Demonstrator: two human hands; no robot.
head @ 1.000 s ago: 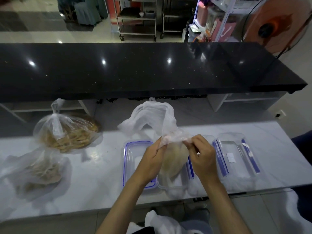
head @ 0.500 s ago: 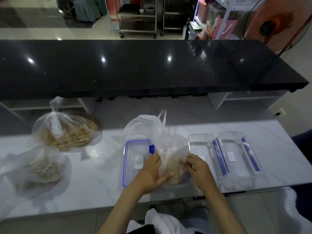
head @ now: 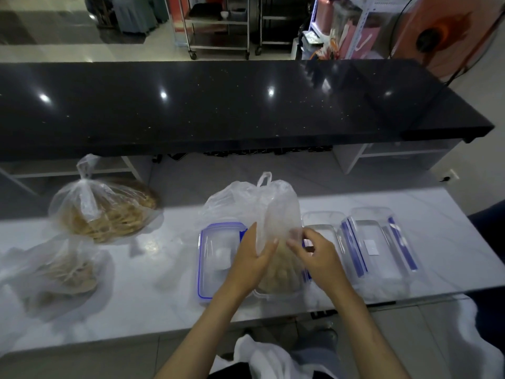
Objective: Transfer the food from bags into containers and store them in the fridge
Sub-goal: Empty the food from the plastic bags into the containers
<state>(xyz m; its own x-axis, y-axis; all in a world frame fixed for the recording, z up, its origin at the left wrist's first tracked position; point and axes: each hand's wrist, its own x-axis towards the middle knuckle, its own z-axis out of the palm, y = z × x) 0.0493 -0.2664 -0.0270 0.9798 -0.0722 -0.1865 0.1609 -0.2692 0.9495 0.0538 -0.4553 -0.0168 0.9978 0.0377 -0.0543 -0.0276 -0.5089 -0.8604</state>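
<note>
Both hands right at the near edge of the white counter. Left hand gripping the left side of the clear plastic bag, thumb up against the film. Right hand pinching the bag's right side with curled fingers. Pale food bunched in the bag's bottom, sitting in an open container. Blue-rimmed lid just left of it; more clear containers to the right. Two tied food bags off to the far left. Black countertop beyond.
</note>
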